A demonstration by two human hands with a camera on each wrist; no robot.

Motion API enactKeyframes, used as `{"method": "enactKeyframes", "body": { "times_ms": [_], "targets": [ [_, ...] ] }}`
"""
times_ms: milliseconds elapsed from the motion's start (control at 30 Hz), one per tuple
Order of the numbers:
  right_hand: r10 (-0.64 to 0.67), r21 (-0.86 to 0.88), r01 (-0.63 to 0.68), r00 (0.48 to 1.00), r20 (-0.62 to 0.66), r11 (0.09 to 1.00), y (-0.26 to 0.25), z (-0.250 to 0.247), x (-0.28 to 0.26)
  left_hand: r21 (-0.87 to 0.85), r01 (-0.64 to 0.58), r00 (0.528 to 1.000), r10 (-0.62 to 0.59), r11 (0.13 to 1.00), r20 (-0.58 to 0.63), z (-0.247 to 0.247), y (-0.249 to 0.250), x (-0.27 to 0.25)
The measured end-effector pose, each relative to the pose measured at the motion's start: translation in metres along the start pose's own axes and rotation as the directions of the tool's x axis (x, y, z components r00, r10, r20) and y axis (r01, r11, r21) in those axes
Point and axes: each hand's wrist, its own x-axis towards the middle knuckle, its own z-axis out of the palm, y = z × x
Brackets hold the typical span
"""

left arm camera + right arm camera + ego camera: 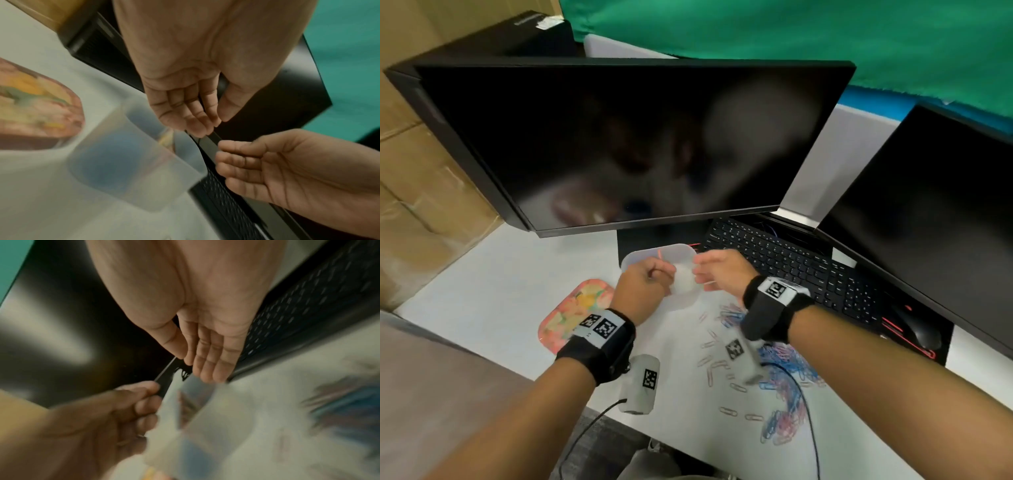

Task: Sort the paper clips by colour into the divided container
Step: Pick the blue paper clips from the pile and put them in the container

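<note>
A translucent divided container (643, 253) stands on the white table in front of the monitor's foot, with a pinkish clip (659, 255) in its far part. In the left wrist view the container (127, 162) shows blurred blue contents. My left hand (654, 277) hovers over its left side with loosely curled fingers, and its palm (185, 91) looks empty. My right hand (709, 270) hovers over the right rim, fingers relaxed and holding nothing (205, 368). Blue, red and silver paper clips (784, 363) lie scattered on the table under my right forearm.
A large dark monitor (637, 144) rises just behind the container. A black keyboard (791, 263) and a mouse (921, 329) lie to the right, under a second monitor (928, 222). A floral tray (575, 308) lies to the left. The table's front edge is near me.
</note>
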Motion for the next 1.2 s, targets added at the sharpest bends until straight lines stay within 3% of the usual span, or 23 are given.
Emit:
{"method": "enactKeyframes", "body": {
  "times_ms": [100,167,267,367,433,500,733,867,1000,1200],
  "targets": [
    [-0.052,-0.321,0.027,0.996,-0.070,0.947,0.037,-0.043,-0.022,0.124,-0.109,0.985,0.091,0.986,0.147,0.032,0.001,-0.009],
    [-0.103,-0.528,0.046,0.992,-0.078,0.848,0.071,-0.065,-0.036,0.220,-0.215,0.947,0.148,0.952,0.285,0.055,0.000,-0.017],
    [-0.135,-0.725,0.051,0.989,-0.059,0.686,0.123,-0.087,-0.056,0.400,-0.474,0.810,0.211,0.785,0.547,0.088,-0.006,-0.030],
    [-0.118,-0.794,0.099,0.992,0.034,0.600,0.169,-0.088,-0.075,0.471,-0.677,0.649,0.157,0.566,0.744,0.114,-0.016,-0.041],
    [-0.107,-0.865,0.177,0.984,0.143,0.469,0.194,-0.080,-0.085,0.514,-0.745,0.597,0.081,0.426,0.798,0.123,-0.024,-0.048],
    [-0.082,-0.910,0.226,0.974,0.210,0.349,0.212,-0.076,-0.093,0.546,-0.774,0.577,0.000,0.319,0.817,0.124,-0.036,-0.051],
    [0.064,-0.934,0.079,0.992,0.108,0.347,0.231,-0.110,-0.104,0.578,-0.791,0.550,-0.181,0.201,0.815,0.103,-0.057,-0.039],
    [0.022,-0.938,0.028,0.999,0.038,0.347,0.229,-0.125,-0.107,0.558,-0.800,0.541,-0.140,0.220,0.830,0.103,-0.054,-0.037],
    [-0.016,-0.911,0.030,1.000,0.026,0.411,0.234,-0.121,-0.119,0.564,-0.783,0.571,-0.057,0.262,0.819,0.107,-0.058,-0.044],
    [-0.019,-0.872,0.116,0.992,0.121,0.475,0.242,-0.118,-0.128,0.511,-0.818,0.506,-0.092,0.263,0.858,0.117,-0.063,-0.056]
  ]
}}
